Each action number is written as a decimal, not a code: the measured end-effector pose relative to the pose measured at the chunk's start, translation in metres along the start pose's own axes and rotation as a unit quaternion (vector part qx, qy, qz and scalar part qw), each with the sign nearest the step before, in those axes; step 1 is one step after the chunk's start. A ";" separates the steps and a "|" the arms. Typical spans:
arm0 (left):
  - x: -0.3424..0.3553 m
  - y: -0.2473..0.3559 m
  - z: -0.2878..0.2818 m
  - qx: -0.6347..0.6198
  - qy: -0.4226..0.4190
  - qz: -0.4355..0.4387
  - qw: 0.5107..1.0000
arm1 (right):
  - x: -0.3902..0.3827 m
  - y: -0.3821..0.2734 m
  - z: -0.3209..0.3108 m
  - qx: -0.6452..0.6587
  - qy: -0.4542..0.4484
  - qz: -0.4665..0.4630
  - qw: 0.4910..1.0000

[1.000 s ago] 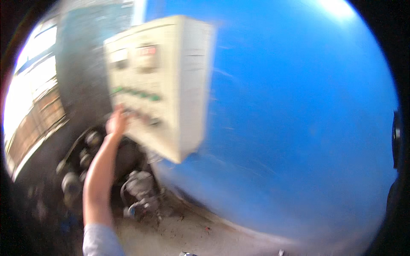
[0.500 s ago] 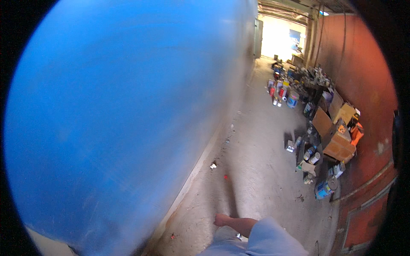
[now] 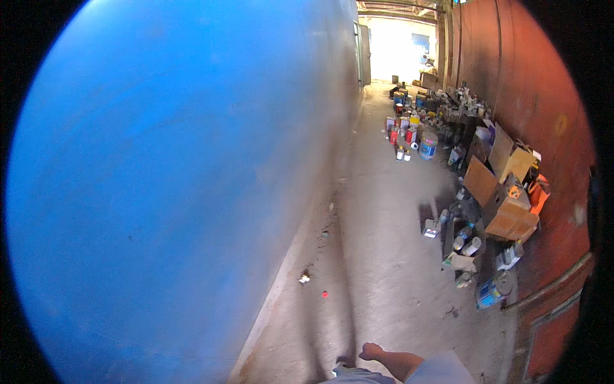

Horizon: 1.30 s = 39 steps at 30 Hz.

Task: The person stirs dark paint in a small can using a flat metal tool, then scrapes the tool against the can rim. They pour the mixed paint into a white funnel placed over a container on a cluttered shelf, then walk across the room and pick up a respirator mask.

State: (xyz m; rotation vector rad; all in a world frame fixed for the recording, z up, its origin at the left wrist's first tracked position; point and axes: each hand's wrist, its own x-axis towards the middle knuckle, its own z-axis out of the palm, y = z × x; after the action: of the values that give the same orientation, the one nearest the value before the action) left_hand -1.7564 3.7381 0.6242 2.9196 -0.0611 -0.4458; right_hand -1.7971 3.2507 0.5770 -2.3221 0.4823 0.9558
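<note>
The pale control panel with green buttons, pressed a second ago by the left hand, is gone from view. Now the right hand (image 3: 372, 351) hangs low, fingers loose, above the dusty concrete floor (image 3: 384, 256), with stacked brown cardboard boxes (image 3: 505, 192) well beyond its fingertips.

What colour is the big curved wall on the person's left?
Bright, plain blue: the curved wall fills the left half of the head view, beside the concrete floor.

tank wall (image 3: 179, 192) left | floor (image 3: 384, 256) centre | boxes (image 3: 505, 192) and cans (image 3: 409, 134) right, along wall (image 3: 537, 83) | hand (image 3: 371, 351) low, over floor
</note>
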 end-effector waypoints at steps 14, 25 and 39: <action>0.317 0.243 0.069 -0.130 -0.104 0.199 0.966 | 0.167 0.103 -0.128 0.128 0.178 0.075 0.973; 0.647 0.451 0.040 0.160 -0.239 0.208 0.935 | 0.199 0.281 -0.150 0.020 0.194 0.245 0.950; 0.929 0.786 -0.023 0.064 -0.163 0.428 0.887 | 0.477 0.264 -0.539 0.334 0.167 0.310 0.874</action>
State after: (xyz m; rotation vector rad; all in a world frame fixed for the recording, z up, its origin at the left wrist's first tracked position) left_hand -0.8727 2.9063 0.5239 2.5276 -1.3876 -0.7536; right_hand -1.3315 2.6566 0.4436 -1.6881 1.5043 0.4960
